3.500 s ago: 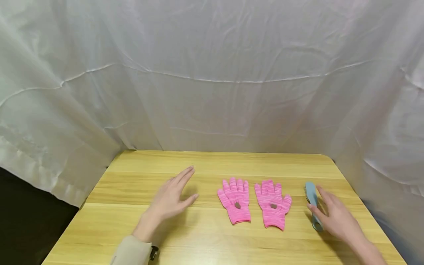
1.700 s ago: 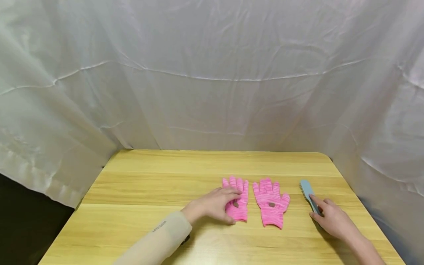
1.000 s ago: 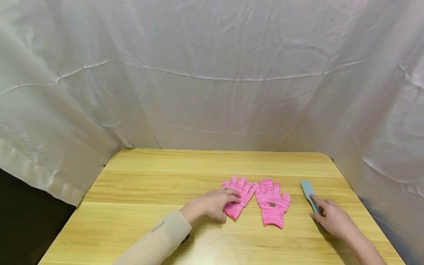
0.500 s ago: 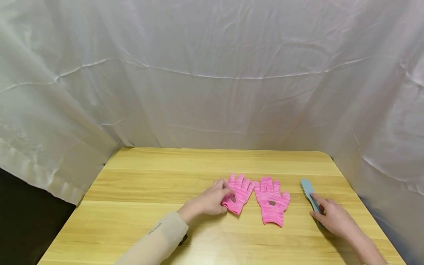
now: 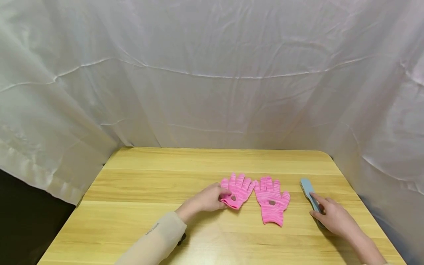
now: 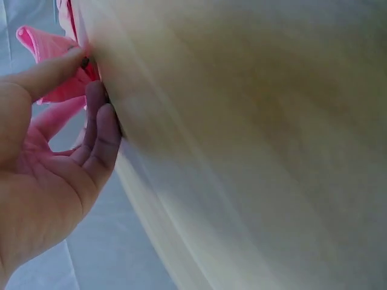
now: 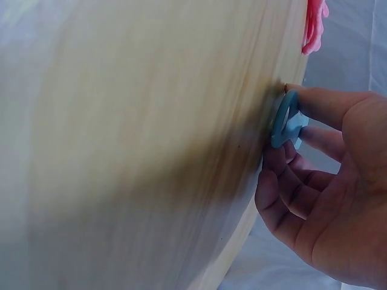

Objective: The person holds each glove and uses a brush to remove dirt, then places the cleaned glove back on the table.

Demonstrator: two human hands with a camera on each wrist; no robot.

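Observation:
Two pink knitted gloves lie on the wooden table in the head view. My left hand (image 5: pixel 208 198) pinches the left-hand glove (image 5: pixel 241 192) by its cuff side, with the cuff edge lifted slightly. Thumb and fingers meet at the pink fabric (image 6: pixel 51 45) in the left wrist view. The other glove (image 5: pixel 272 213) lies flat beside it, their fingertips close together. At the right, my right hand (image 5: pixel 338 219) grips the handle of a light-blue bristle brush (image 5: pixel 307 187). The brush's looped handle end (image 7: pixel 284 118) shows between thumb and fingers in the right wrist view.
The wooden table (image 5: pixel 159 176) has a rounded far right corner. Pale grey cloth (image 5: pixel 212 103) hangs behind it and along both sides. A dark area (image 5: pixel 29 221) lies beyond the left edge.
My left hand has reached right to the left-hand glove, turned it clockwise toward the other glove and raised its cuff. My right hand has closed on the brush handle, tilting the brush slightly.

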